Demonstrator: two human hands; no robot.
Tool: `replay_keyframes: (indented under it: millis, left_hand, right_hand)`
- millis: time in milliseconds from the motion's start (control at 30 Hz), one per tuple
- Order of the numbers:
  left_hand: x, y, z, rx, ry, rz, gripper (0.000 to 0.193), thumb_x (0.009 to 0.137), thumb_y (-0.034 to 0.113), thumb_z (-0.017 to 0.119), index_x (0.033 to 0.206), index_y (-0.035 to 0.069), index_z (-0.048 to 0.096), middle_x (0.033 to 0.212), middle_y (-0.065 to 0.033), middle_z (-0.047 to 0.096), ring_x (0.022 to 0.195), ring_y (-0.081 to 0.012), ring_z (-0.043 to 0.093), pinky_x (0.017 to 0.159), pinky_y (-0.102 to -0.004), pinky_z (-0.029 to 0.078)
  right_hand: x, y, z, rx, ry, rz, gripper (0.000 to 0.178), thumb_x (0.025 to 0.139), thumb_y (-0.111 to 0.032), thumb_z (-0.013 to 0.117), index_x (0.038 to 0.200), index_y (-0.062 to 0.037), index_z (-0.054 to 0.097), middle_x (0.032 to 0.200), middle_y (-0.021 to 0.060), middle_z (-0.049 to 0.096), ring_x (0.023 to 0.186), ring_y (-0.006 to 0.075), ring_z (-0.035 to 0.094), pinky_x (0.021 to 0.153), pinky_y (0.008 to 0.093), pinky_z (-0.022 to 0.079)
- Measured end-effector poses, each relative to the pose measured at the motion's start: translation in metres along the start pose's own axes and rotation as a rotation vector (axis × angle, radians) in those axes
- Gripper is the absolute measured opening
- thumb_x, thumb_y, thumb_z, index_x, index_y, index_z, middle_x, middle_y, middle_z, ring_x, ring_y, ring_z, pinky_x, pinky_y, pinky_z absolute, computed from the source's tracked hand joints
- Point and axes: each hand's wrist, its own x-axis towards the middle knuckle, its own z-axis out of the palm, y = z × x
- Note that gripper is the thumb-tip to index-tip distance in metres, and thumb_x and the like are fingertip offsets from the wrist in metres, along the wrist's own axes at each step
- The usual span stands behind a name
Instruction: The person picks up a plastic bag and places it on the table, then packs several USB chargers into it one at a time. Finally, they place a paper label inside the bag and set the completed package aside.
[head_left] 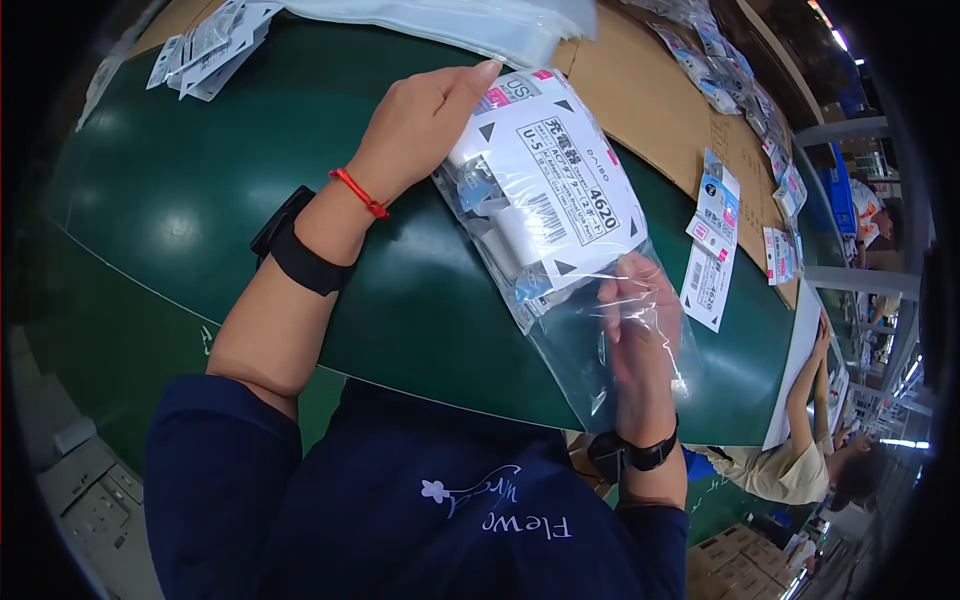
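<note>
A clear plastic bag (570,360) is held at a slant over the green table. Inside it lies a stack of small retail packs (478,190), with a white printed card (590,130) on top. My left hand (425,125) is closed on the upper end of the bag, its thumb along the top edge. At the lower end, my right hand (645,310) shows through the loose film, its fingers curled at the corner of the card. Whether that hand is inside the bag or behind it, I cannot tell.
The green table (250,130) carries loose packs (215,50) at the far left and several more packs (712,215) at the right. Behind are white plastic bags (450,25) and a cardboard sheet (640,100). A co-worker (790,465) reaches in at the right.
</note>
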Motion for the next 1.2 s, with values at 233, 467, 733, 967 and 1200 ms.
replay_keyframes:
  millis: [233, 467, 733, 967, 1200]
  left_hand:
    - [-0.003, 0.004, 0.001, -0.002, 0.029, 0.013, 0.061, 0.094, 0.051, 0.042, 0.072, -0.004, 0.056, 0.060, -0.0154, 0.051, 0.056, -0.0268, 0.048, 0.057, -0.0362, 0.040]
    - [-0.001, 0.005, 0.003, 0.024, 0.014, 0.019, 0.061, 0.093, 0.052, 0.042, 0.072, -0.004, 0.057, 0.059, -0.0148, 0.051, 0.055, -0.0266, 0.047, 0.056, -0.0362, 0.040]
    - [-0.003, 0.006, 0.003, -0.020, 0.024, 0.036, 0.061, 0.093, 0.051, 0.043, 0.071, -0.004, 0.056, 0.058, -0.0148, 0.049, 0.054, -0.0256, 0.045, 0.055, -0.0358, 0.039]
    - [-0.004, 0.004, 0.002, 0.010, 0.008, 0.037, 0.059, 0.094, 0.050, 0.044, 0.074, -0.004, 0.057, 0.059, -0.0149, 0.050, 0.054, -0.0251, 0.046, 0.055, -0.0350, 0.039]
    - [-0.005, 0.010, 0.002, -0.050, 0.001, 0.042, 0.057, 0.094, 0.049, 0.044, 0.079, -0.004, 0.060, 0.063, -0.0151, 0.056, 0.057, -0.0247, 0.050, 0.057, -0.0341, 0.042]
  right_hand:
    - [0.008, 0.008, 0.009, 0.020, 0.042, -0.092, 0.021, 0.089, -0.012, 0.062, 0.105, 0.0006, 0.062, 0.067, 0.0039, 0.059, 0.047, 0.0042, 0.041, 0.042, 0.0155, 0.028]
    - [0.009, 0.011, 0.012, 0.048, 0.072, -0.075, 0.022, 0.090, -0.008, 0.058, 0.109, 0.0025, 0.057, 0.065, 0.0010, 0.054, 0.046, 0.0032, 0.038, 0.043, 0.0157, 0.029]
    - [0.009, 0.022, 0.012, 0.237, 0.103, -0.091, 0.023, 0.090, -0.009, 0.058, 0.111, 0.0010, 0.054, 0.064, -0.0015, 0.051, 0.046, 0.0028, 0.037, 0.043, 0.0159, 0.029]
    - [0.008, 0.017, 0.021, 0.038, 0.128, -0.141, 0.017, 0.090, -0.010, 0.059, 0.105, -0.0012, 0.055, 0.064, -0.0025, 0.050, 0.046, 0.0023, 0.037, 0.043, 0.0158, 0.029]
    - [0.009, 0.018, 0.022, 0.056, 0.126, -0.150, 0.013, 0.087, -0.007, 0.064, 0.096, -0.0015, 0.058, 0.062, -0.0014, 0.052, 0.050, 0.0023, 0.039, 0.044, 0.0161, 0.027]
